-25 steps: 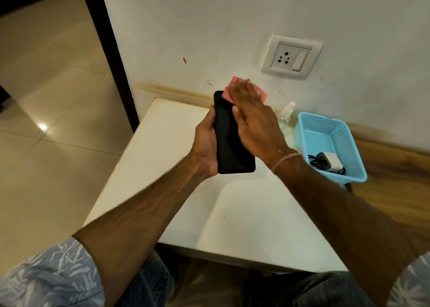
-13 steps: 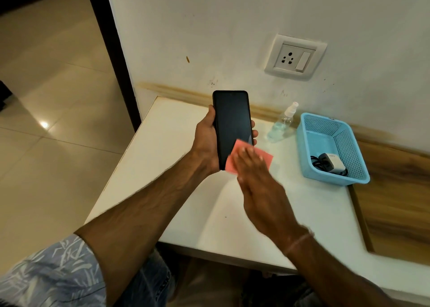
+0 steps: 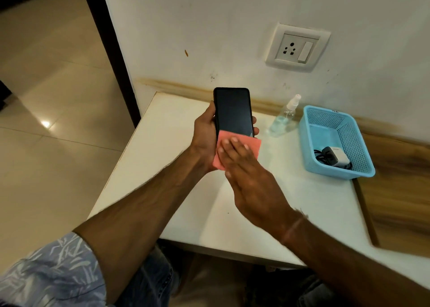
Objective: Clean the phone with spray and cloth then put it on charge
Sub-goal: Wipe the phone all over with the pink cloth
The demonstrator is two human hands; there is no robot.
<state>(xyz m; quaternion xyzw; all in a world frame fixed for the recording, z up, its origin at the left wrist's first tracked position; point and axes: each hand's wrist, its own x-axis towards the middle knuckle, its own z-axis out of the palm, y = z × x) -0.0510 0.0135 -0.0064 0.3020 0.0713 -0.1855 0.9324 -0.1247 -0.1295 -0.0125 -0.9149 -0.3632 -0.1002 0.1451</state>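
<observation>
Above the white table [image 3: 162, 148], the left hand [image 3: 204, 140] grips the phone [image 3: 232, 112] by its edges, screen toward the person. The right hand [image 3: 253, 185], fingers straight, presses the pink cloth [image 3: 253, 144] onto the screen's lower end. Excess wiping pressure could lever the phone out of this edge grip.

Dim warm light, glare on floor [image 3: 45, 124], edges bowed, right hand [image 3: 253, 181] perhaps motion-blurred

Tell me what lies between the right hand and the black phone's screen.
In the head view a pink square cloth lies there: the right hand presses it onto the lower end of the black phone, which the left hand grips.
</observation>
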